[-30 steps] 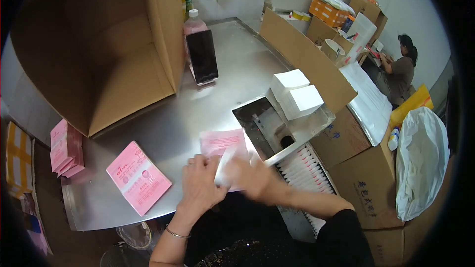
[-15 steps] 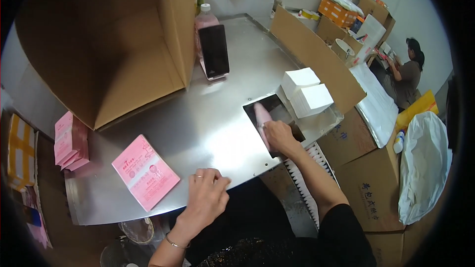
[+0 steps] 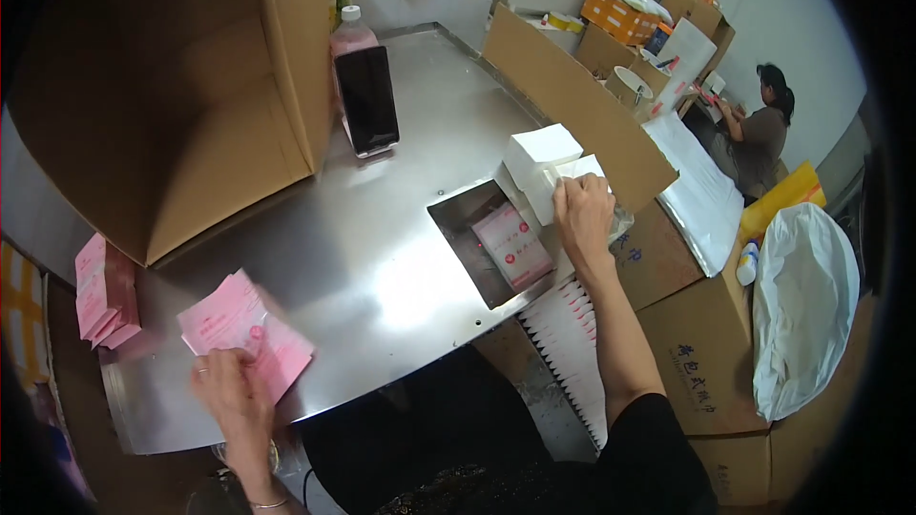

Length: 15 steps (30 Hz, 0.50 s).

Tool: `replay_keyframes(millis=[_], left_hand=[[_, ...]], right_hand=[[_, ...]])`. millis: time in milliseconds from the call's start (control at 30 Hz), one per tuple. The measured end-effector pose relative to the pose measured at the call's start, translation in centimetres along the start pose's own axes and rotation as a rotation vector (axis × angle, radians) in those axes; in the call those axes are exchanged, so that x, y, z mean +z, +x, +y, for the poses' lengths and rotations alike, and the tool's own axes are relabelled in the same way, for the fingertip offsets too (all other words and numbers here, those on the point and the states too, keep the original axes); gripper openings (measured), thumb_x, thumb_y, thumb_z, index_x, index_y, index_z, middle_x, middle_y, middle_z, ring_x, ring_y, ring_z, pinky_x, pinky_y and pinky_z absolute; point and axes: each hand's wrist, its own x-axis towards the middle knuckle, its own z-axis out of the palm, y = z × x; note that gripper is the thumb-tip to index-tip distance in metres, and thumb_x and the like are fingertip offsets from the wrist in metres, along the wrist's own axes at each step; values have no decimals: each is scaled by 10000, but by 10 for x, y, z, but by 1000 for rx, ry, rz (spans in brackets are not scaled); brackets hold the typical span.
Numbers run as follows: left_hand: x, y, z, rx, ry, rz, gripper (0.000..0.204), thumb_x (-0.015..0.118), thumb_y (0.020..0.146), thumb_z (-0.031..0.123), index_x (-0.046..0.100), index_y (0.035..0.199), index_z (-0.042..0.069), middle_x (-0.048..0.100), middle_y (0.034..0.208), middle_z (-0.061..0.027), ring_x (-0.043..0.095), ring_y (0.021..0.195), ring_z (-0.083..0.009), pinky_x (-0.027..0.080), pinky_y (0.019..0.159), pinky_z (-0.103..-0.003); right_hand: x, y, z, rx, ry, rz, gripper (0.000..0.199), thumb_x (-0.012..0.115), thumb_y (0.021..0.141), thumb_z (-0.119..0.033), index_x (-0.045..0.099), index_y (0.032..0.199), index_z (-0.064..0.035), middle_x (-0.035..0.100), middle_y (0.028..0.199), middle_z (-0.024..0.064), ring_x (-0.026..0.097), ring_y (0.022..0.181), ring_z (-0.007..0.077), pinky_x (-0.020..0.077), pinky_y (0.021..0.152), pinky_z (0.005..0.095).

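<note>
My left hand (image 3: pixel 232 399) is at the near left of the metal table, its fingers curled on the edge of a flat pink printed bag (image 3: pixel 218 318). That bag lies askew on a stack of the same bags (image 3: pixel 292 353). At the right, my right hand (image 3: pixel 585 219) has its fingers closed on folded white tissues (image 3: pixel 584 168) at the top of one of two white stacks. The other white tissue stack (image 3: pixel 544 146) stands just beyond it. A pink-and-white printed packet (image 3: pixel 515 244) sits inside the square opening (image 3: pixel 462 219) in the tabletop.
A large open carton (image 3: pixel 286 67) stands at the left, near a phone (image 3: pixel 367 100) propped against a bottle. More pink bags (image 3: pixel 107 291) stand at the left edge. Cartons (image 3: pixel 720 353) and a white plastic sack (image 3: pixel 806 315) are right. A person (image 3: pixel 763 133) sits at the back right.
My right hand has left the opening for the white stack; the pink packet now lies in the opening. My left hand has moved left onto the pink bags, and the top one has shifted.
</note>
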Motion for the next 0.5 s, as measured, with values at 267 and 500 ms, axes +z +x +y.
replay_keyframes(millis=[267,500], left_hand=[[93,22,123,510,-528,-107,398,696,781,69,598,1161,-4,564,1150,-253,558,1069,-417,470,820,-445],[77,25,126,345,-222,-109,814,833,618,307,538,1320,19,364,1504,-293,379,1366,-460,384,942,-515]], right_hand=[[4,-33,-47,-387,343,221,412,606,751,-20,642,1155,51,632,1162,192,600,1060,391,457,890,507],[-19,-91,-134,-706,418,-221,293,631,803,-183,656,1046,-22,614,933,141,631,913,281,275,1114,681]])
